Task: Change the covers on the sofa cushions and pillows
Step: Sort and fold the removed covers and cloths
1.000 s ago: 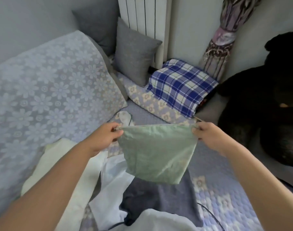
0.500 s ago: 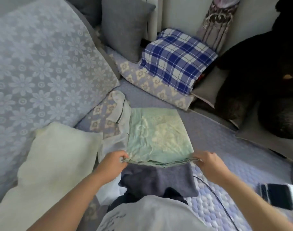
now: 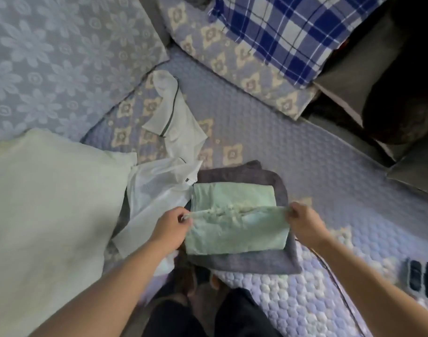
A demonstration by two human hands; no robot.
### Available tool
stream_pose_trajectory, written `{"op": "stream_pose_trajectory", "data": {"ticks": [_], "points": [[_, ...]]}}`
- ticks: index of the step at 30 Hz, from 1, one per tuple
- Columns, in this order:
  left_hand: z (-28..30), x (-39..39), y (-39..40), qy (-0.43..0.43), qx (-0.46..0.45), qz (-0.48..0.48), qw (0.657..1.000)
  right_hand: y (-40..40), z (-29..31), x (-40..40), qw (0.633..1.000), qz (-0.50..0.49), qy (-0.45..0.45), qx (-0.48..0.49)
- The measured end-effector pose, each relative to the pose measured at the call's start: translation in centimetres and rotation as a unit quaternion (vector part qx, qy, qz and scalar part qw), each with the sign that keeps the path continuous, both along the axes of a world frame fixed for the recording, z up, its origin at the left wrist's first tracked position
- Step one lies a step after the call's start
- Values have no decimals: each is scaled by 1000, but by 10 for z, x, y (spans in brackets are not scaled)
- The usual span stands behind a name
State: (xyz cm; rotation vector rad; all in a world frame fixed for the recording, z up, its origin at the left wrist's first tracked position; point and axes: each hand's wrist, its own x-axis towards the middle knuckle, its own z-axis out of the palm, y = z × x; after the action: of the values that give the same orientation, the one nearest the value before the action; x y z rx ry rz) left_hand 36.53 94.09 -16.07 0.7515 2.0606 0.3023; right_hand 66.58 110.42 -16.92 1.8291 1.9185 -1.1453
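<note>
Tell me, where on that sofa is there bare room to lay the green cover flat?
Bare quilted seat lies right of the grey cloth, below the patterned cushion. Left is crowded: white garment and pale pillow. The phone takes the right edge.

Green cover (image 3: 235, 227): thin matt woven cloth, creased, with a raised embossed pattern along its fold. Grey cover (image 3: 244, 262) beneath it: thicker matt cloth, coarser in texture. White cover (image 3: 157, 190), centre left: smooth cloth, semi-sheer. Sofa pad (image 3: 317, 178): quilted matt cloth. Plaid pillow (image 3: 281, 32), upper right: woven checked cloth.
</note>
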Motion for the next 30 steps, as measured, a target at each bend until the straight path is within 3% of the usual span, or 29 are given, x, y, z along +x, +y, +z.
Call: {"op": "stream_pose_trajectory", "data": {"ticks": [3, 5, 7, 9, 11, 14, 16, 19, 22, 27, 30], "points": [[-40, -16, 57, 5, 65, 112, 992, 45, -52, -32, 996, -78, 21, 48], [-70, -17, 71, -1, 65, 162, 985, 51, -83, -50, 991, -123, -22, 53], [-92, -8, 60, 14, 54, 195, 979, 37, -93, -65, 984, -125, -57, 117], [-104, 6, 30, 45, 61, 211, 975, 4, -89, -81, 971, -29, -62, 231], [-107, 18, -10, 72, 75, 213, 971, -39, -79, -97, 952, 118, -3, 283], [-109, 10, -73, 161, 52, 145, 975, -90, -80, -117, 908, 350, 80, 214], [-115, -5, -98, 212, 15, 119, 970, -88, -95, -113, 893, 414, 40, 171], [-117, -46, -108, 198, -60, 157, 966, -57, -114, -117, 916, 384, -59, 100], [-126, -86, -107, 170, -73, 105, 977, -40, -114, -136, 925, 360, -114, 38], [-154, -128, -93, 103, -139, -17, 985, -67, -76, -192, 965, 256, -48, 45], [-148, -134, -92, 128, -173, -64, 975, -93, -58, -223, 985, 167, 22, -45]]}}
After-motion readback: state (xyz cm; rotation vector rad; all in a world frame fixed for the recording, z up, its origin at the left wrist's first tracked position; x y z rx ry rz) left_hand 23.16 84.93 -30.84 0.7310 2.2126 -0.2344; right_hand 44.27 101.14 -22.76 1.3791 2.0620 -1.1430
